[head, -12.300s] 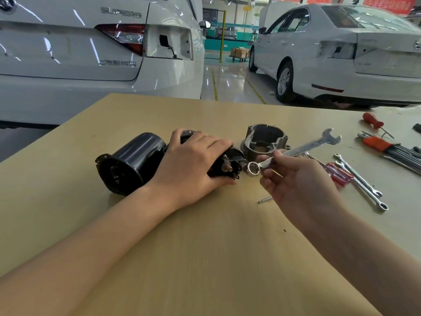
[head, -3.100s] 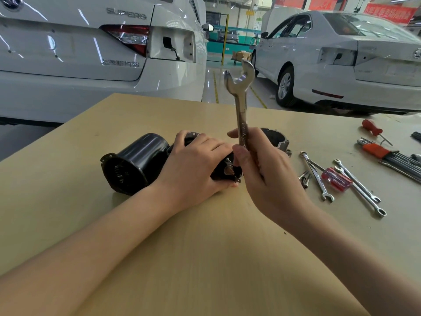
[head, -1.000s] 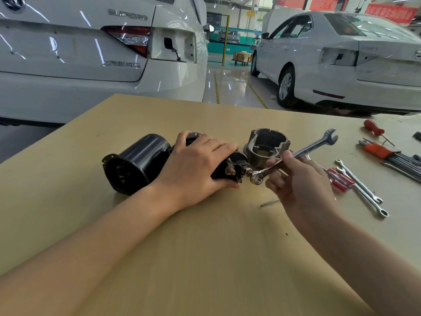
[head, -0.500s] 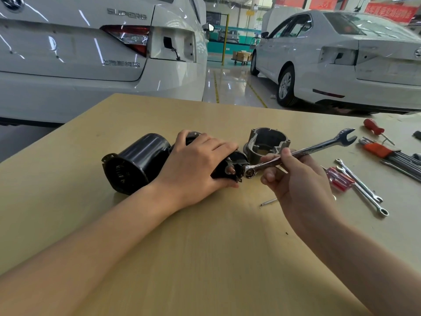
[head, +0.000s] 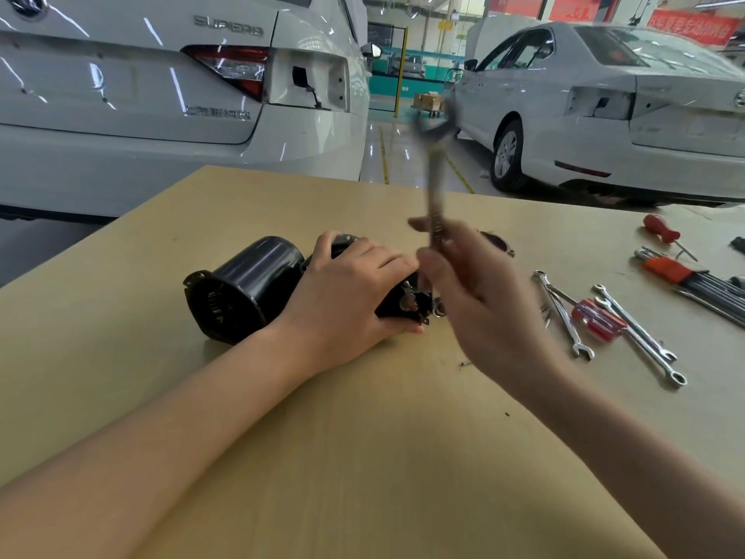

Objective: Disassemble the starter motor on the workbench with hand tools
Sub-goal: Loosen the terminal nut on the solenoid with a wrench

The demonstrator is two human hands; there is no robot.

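On workbench (head: 363, 457) | starter motor (head: 246, 288) under left grip (head: 354, 300) | wrench (head: 435, 187) upright in right grip (head: 479, 300)

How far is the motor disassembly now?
Done: one metal housing lies apart behind the right hand. In hand: it holds a wrench upright at the motor's terminal end while the left hand steadies it. Left: the black body looks whole.

Wrench (head: 436, 187) now upright, formerly near-horizontal
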